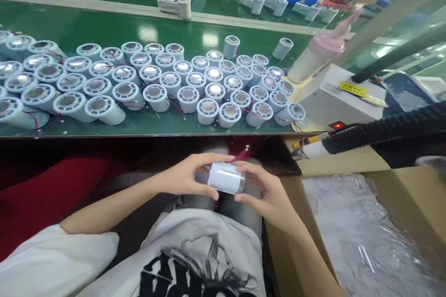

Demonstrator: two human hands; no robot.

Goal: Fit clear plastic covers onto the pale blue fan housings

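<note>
Both hands, left hand (186, 178) and right hand (268, 195), are clamping one white cylinder (226, 178); dozens more (188, 86) are crowding the tabletop (104, 23).

A short white cylinder (226, 178) with a smooth side lies tilted on its side above the lap, below the bench edge, thin red wires trailing from its far end.

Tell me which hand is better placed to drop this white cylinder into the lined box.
Probably the right. The right hand grips the white cylinder at its box-side end, and the plastic-lined cardboard box sits directly to its right. The left hand holds the far end.
</note>
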